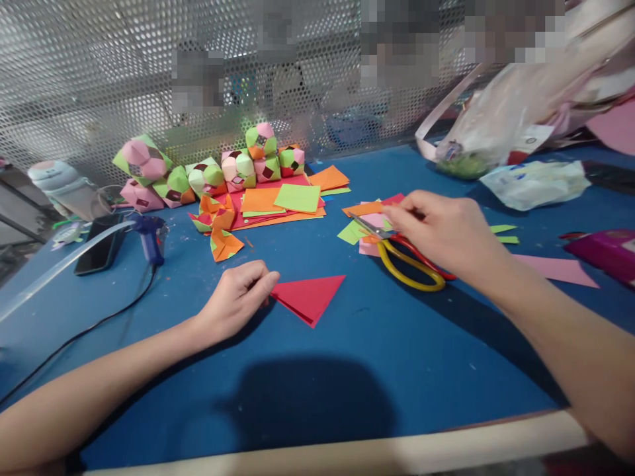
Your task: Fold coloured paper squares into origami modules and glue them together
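My left hand (pixel 239 296) is closed on the left corner of a red folded paper triangle (pixel 315 294), which lies over the blue tabletop. My right hand (pixel 436 228) is above a pair of scissors (pixel 414 271) with one yellow and one red handle. Its fingertips are pinched together beside orange paper (pixel 364 209); what lies between them is hidden. Under and around the scissor blades are green paper scraps (pixel 351 231) and pink paper scraps (pixel 368 247).
Stacked coloured paper squares (pixel 297 198) lie at the back, before a row of folded paper balls (pixel 206 177). A blue glue gun (pixel 150 237) and a phone (pixel 100 244) are on the left. On the right are a purple pouch (pixel 605 254) and a plastic packet (pixel 538 185).
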The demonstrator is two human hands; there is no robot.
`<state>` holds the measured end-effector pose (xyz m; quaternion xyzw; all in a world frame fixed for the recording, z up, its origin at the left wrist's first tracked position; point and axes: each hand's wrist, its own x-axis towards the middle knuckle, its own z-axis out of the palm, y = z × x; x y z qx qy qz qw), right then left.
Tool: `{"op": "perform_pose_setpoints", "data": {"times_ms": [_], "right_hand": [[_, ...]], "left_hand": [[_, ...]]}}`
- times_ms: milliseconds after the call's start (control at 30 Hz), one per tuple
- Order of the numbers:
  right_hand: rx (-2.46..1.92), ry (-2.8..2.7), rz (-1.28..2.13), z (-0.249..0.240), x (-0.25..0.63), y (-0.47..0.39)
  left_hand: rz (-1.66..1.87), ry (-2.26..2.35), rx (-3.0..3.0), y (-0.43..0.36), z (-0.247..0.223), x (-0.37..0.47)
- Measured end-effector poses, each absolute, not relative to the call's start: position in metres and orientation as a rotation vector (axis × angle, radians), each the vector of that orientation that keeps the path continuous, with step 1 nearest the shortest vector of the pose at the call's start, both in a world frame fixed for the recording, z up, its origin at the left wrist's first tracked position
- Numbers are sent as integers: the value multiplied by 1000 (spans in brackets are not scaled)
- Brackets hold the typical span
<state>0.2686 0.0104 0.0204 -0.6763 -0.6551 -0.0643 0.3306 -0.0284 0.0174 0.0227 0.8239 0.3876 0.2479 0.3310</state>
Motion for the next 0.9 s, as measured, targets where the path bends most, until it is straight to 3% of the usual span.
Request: {"op": "perform_pose_setpoints", "data": {"times_ms": [167, 333, 533, 633, 767, 900], "right_hand": [[-1476, -1769, -28, 22, 248, 0], [-894, -2015, 301, 16, 210, -25], [-804, -1904, 663, 15, 204, -29], [-1009, -1737, 606, 23, 220, -18], [-1562, -1500, 266, 31, 249, 2], [-1640, -1498, 241, 22, 266, 19]], "left_hand": [[619, 1004, 1866, 20, 33, -9], [549, 773, 1397, 11, 32, 20], [414, 619, 1038, 3, 21, 31], [408, 665, 1194, 4, 23, 24], [449, 790, 1968, 5, 31, 5], [443, 660, 2607, 7, 31, -12]]}}
